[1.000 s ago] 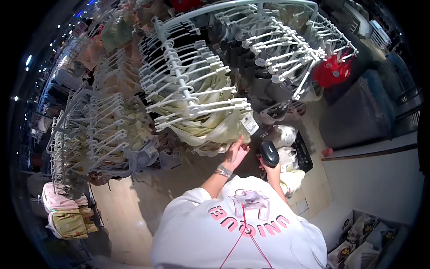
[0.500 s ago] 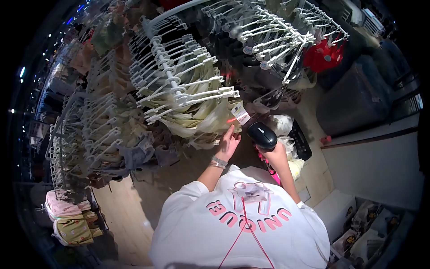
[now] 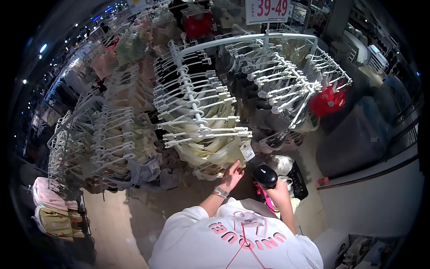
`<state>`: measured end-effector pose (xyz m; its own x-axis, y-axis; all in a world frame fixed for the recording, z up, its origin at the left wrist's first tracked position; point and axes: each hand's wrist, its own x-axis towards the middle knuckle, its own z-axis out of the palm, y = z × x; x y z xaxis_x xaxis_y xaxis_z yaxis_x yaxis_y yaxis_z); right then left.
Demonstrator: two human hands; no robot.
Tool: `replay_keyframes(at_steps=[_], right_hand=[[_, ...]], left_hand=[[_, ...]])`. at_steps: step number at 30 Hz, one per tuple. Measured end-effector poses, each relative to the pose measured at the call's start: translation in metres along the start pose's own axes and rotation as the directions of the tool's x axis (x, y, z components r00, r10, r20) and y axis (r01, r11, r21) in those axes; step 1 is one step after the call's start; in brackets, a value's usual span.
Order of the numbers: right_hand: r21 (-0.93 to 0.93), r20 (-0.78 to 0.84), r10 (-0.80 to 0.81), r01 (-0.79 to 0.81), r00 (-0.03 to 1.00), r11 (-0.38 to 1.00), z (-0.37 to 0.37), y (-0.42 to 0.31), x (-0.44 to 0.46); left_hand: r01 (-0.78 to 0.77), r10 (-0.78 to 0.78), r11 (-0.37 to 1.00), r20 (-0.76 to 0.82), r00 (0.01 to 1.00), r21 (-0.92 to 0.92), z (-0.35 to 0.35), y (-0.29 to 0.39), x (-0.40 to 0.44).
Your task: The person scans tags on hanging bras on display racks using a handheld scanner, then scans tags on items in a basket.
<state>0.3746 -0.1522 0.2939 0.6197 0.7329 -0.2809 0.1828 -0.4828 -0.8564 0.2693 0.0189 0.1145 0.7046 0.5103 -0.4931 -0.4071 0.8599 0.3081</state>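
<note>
My right hand (image 3: 278,192) is wrapped around a black handheld barcode scanner (image 3: 264,175), whose rounded head points toward the rack. Just left of it, my left hand (image 3: 231,176) has its fingers stretched up at the lower edge of the pale yellow underwear (image 3: 208,154); whether the fingertips touch the fabric I cannot tell. A white price tag (image 3: 247,151) hangs from the front garment, above my left fingertips. White clip hangers (image 3: 206,132) hold these garments in a dense row.
A white rail rack (image 3: 233,39) carries more hangers, with red garments (image 3: 329,101) at right. A black basket (image 3: 299,180) with white plastic bags (image 3: 281,164) stands on the floor beyond the scanner. Folded pink and green textiles (image 3: 53,215) lie at lower left. A price sign (image 3: 268,10) tops the rack.
The view has tilted upward, so rack, hands and scanner sit lower and the price sign shows. The red light on the garment by the tag is no longer visible. My right hand still holds the scanner.
</note>
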Motion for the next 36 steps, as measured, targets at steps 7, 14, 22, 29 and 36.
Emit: replay_keyframes(at_steps=[7,14,22,29,36], right_hand=[[-0.003,0.080,0.034,-0.034,0.996,0.999,0.016,0.025,0.004],[0.044,0.057,-0.003,0.001,0.998,0.999,0.025,0.026,0.010],[0.035,0.087,-0.054,0.052,0.995,0.998,0.041,0.028,0.020],[0.008,0.118,-0.089,0.089,0.989,0.996,0.048,0.023,0.024],[0.021,0.115,-0.098,0.096,0.989,0.995,0.048,0.023,0.024]], left_hand=[[0.059,-0.055,0.997,0.069,0.996,-0.059,-0.009,0.008,0.005],[-0.061,0.099,0.985,0.243,0.965,-0.159,-0.037,0.040,-0.003],[-0.036,0.108,0.981,0.385,0.917,-0.190,-0.070,0.049,-0.015],[0.048,0.029,0.990,0.515,0.857,-0.136,-0.058,0.060,-0.027],[0.053,0.039,0.981,0.455,0.890,-0.186,-0.046,0.056,-0.032]])
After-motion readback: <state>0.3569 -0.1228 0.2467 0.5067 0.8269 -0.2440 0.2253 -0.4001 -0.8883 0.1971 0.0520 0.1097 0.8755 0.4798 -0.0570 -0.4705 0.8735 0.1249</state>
